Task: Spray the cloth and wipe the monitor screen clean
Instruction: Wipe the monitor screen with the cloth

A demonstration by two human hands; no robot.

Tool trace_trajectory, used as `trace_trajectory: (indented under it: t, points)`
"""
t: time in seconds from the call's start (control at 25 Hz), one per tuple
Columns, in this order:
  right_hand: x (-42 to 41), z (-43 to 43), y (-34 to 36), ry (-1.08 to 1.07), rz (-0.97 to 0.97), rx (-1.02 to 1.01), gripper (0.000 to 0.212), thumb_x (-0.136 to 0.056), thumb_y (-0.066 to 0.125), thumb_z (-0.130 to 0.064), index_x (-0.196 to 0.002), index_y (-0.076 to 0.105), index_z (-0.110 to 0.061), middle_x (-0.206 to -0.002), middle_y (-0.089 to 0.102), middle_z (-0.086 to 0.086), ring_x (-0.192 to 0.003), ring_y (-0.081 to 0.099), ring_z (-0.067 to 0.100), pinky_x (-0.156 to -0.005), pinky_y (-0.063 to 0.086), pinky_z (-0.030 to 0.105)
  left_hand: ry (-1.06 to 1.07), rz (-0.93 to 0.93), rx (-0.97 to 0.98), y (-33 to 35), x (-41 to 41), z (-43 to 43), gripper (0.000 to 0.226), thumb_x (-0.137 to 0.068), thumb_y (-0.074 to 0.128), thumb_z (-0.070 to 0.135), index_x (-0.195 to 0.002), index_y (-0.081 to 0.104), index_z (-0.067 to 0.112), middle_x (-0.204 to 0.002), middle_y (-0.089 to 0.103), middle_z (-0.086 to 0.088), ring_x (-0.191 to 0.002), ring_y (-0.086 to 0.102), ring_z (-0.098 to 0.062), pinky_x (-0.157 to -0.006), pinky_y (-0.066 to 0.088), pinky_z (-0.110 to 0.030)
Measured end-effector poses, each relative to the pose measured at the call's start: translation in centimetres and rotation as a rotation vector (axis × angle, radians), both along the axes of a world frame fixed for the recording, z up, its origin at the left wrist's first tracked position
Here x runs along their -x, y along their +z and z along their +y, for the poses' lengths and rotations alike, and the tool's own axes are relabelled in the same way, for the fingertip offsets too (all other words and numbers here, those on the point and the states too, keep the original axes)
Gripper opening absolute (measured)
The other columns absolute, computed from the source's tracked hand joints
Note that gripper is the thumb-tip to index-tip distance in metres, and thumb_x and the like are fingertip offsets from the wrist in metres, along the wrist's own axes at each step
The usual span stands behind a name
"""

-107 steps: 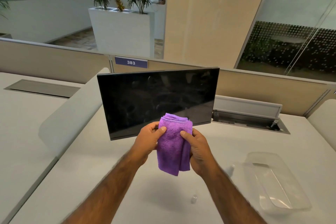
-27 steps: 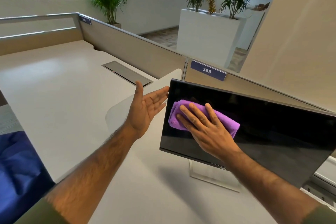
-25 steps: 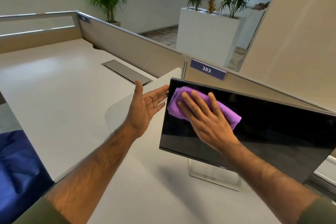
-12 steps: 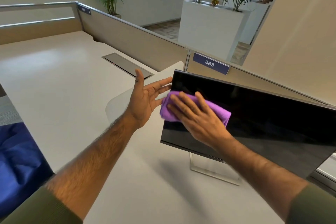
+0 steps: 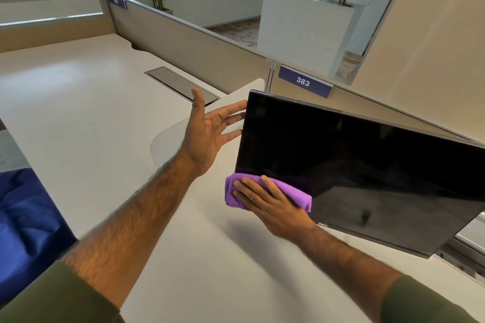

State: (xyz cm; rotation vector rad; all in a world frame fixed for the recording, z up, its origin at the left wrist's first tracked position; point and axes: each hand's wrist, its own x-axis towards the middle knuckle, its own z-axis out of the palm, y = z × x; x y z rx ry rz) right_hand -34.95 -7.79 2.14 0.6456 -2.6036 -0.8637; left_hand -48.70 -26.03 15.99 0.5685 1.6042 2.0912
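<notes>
A black monitor [image 5: 367, 165] with a dark screen stands tilted on the white desk [image 5: 105, 126]. My right hand [image 5: 273, 204] lies flat on a folded purple cloth [image 5: 296, 193] and presses it against the screen's lower left corner. My left hand [image 5: 210, 134] is open, palm toward the monitor, with its fingertips behind the monitor's left edge. The monitor's stand is hidden behind my right hand and the screen. No spray bottle is in view.
A low beige partition with a blue "383" sign [image 5: 303, 81] runs behind the monitor. A grey cable hatch [image 5: 181, 85] is set in the desk at the back left. A blue fabric [image 5: 26, 217] lies at the left edge. White planters [image 5: 301, 29] stand beyond the partition.
My right hand has slid the purple cloth down from the screen's upper left to its lower left corner. My left hand has stayed at the monitor's left edge.
</notes>
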Motion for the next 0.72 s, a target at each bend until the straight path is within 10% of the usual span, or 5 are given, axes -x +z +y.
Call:
trace_trajectory:
  t: [0.36,0.72]
  points:
    - [2.5,2.3,10.1,-0.192,0.337,0.222,0.071,-0.106,0.041,-0.027,-0.161,-0.002,-0.011,-0.170,-0.002,0.011,-0.157,0.000,0.031,-0.124,0.000,0.054,0.061,-0.037,0.029,-1.5,-1.2,0.2,0.099,-0.089,0.005,0.076,-0.153,0.054,0.017,-0.157,0.056,-0.006,-0.143,0.054,-0.027,-0.124,0.032,-0.059]
    - [-1.9,1.7,-1.1,-0.020,-0.021,-0.072,0.086,-0.095,0.055,-0.023,-0.160,0.001,-0.004,-0.169,-0.001,0.016,-0.155,0.003,0.036,-0.125,0.007,0.050,0.079,-0.052,0.055,-4.3,-2.3,-0.3,0.087,-0.092,0.004,0.072,-0.144,0.059,0.029,-0.158,0.055,-0.001,-0.145,0.052,-0.025,-0.126,0.029,-0.055]
